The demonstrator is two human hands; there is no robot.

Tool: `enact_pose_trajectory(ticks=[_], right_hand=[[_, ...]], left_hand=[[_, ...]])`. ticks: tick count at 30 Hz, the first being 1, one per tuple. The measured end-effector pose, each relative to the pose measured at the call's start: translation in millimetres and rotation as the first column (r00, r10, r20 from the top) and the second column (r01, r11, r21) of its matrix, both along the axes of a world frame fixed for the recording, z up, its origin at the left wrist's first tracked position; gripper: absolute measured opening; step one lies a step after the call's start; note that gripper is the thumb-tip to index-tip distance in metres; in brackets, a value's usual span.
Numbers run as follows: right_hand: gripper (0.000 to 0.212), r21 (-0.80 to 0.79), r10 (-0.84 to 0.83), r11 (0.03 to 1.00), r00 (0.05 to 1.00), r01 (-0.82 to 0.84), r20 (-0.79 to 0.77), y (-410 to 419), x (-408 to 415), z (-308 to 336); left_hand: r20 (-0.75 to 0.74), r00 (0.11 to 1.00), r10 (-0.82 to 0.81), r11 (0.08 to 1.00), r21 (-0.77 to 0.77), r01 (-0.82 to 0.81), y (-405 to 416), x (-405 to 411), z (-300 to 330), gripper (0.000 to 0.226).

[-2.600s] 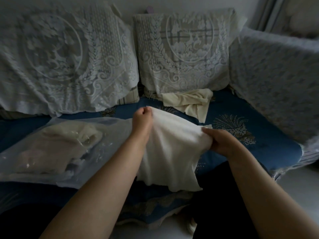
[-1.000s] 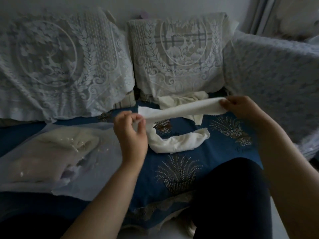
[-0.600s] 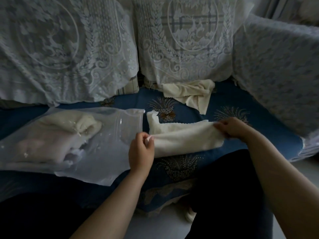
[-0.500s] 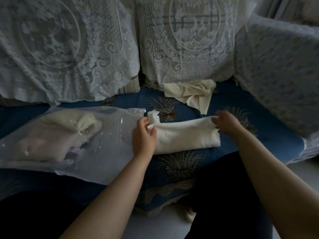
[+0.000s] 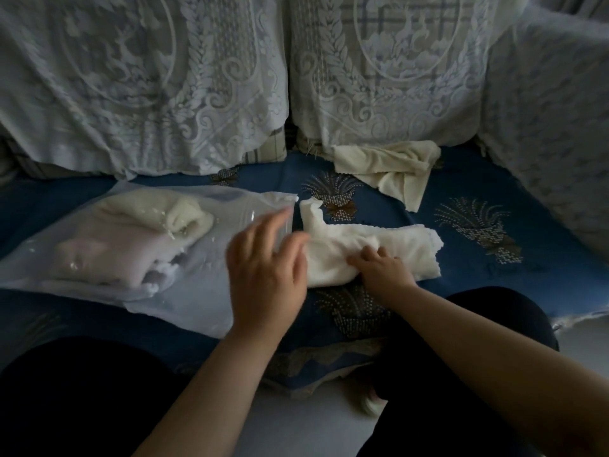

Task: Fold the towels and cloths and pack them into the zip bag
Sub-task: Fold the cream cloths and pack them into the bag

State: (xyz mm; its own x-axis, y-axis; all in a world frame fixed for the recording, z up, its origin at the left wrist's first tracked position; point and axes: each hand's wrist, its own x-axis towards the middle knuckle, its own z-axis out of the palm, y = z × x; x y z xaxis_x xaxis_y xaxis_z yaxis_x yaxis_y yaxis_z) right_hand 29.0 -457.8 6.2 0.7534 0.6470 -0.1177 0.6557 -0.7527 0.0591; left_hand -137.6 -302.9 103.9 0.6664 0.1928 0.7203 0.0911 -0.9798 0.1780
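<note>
A person seated at a blue patterned sofa cushion (image 5: 494,199) works a white towel (image 5: 379,245) into a narrow fold. The right hand (image 5: 384,270) presses on the towel's near edge, its fingers (image 5: 362,258) lightly curled into the pile; whether they pinch the cloth cannot be told. The left hand (image 5: 267,268), blurred, hovers with fingers apart and holding nothing, just beside the towel's left end and over the mouth of the zip bag (image 5: 204,291). The clear bag lies flat to the left of those fingers, with a folded cream cloth (image 5: 158,212) and a pale pink one (image 5: 108,255) already inside. Beyond the right fingers, against the lace-covered back cushions (image 5: 379,77), a crumpled cream cloth (image 5: 392,166) waits unfolded.

The towel looks light, soft and limp, likely to spring open or sag unless supported. A sound hold would be at its two short ends, or flat beneath the fold, with the stray upturned corner at the left tucked in first. The bag's thin film looks slippery and may need steadying at its mouth.
</note>
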Motion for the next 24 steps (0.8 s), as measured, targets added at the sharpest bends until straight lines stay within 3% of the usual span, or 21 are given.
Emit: enact_pose_trajectory(ticks=[3, 6, 10, 12, 16, 20, 24], right_hand=[[0.038, 0.155, -0.019, 0.987, 0.986, 0.045, -0.163, 6.3, 7.7, 11.0], [0.032, 0.377, -0.068, 0.911, 0.962, 0.168, -0.264, 14.1, 7.5, 34.5], [0.027, 0.58, -0.139, 0.687, 0.863, 0.438, -0.486, 39.5, -21.7, 71.9], [0.031, 0.583, -0.093, 0.639, 0.803, 0.501, -0.588, 62.6, -47.7, 70.8], [0.033, 0.504, 0.064, 0.728, 0.685, 0.465, -0.725, 109.2, -90.2, 39.9], [0.036, 0.439, 0.106, 0.618, 0.484, 0.652, -0.868, 127.0, -89.3, 33.7], [0.038, 0.478, 0.078, 0.598, 0.547, 0.643, -0.833, 123.6, -79.7, 33.4]], left_hand=[[-0.238, 0.936, 0.259, 0.962, -0.023, -0.272, 28.3, -17.5, 2.6, 0.04], [-0.411, 0.883, 0.228, 0.964, -0.035, -0.265, 46.1, -28.8, -8.5, 0.049], [-0.401, 0.897, 0.187, 0.968, -0.083, -0.238, 48.3, -37.5, -17.3, 0.046], [-0.384, 0.904, 0.188, 0.969, -0.076, -0.234, 46.6, -38.6, -21.5, 0.053], [-0.404, 0.9, 0.161, 0.981, -0.036, -0.192, 44.8, -41.2, -29.4, 0.072], [-0.409, 0.906, 0.105, 0.983, -0.098, -0.158, 44.8, -50.3, -34.3, 0.079], [-0.39, 0.921, 0.02, 0.96, -0.251, -0.127, 48.0, -58.8, -37.2, 0.079]])
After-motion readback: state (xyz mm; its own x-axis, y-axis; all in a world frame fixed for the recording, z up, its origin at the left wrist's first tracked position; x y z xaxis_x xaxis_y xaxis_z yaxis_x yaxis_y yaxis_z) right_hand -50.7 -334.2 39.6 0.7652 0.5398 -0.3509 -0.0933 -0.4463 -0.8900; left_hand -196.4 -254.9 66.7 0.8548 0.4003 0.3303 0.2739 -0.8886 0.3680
